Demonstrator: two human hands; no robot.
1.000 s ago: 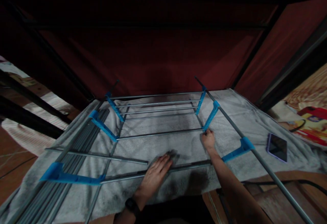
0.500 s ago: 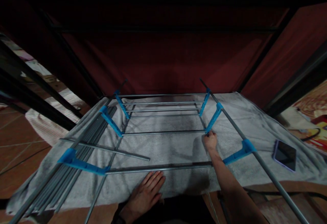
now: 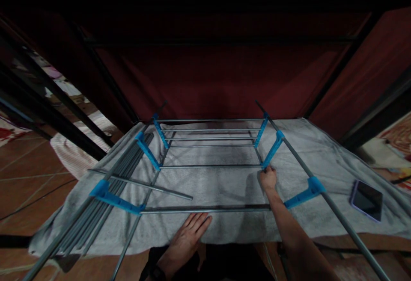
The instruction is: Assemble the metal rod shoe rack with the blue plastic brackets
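A frame of grey metal tubes joined by blue plastic brackets [image 3: 272, 149] stands on a grey cloth [image 3: 224, 187]. My right hand [image 3: 268, 178] reaches under the near crossbar [image 3: 205, 210], fingers curled at the lower end of a right-side bracket. Something small and dark shows at its fingertips, but its kind cannot be made out. Fingers stretched out, my left hand [image 3: 189, 235] lies palm down at the cloth's near edge, just below the near crossbar. It holds nothing.
A loose tube [image 3: 167, 190] lies slanted across the frame's left side. Several more tubes [image 3: 93, 221] lie bundled at left. A phone [image 3: 367, 199] rests on the cloth at right. Dark posts [image 3: 112, 84] and a red panel [image 3: 221, 80] enclose the far side.
The whole scene has shifted slightly to the right in view. Both hands keep nearly the same places relative to the frame.
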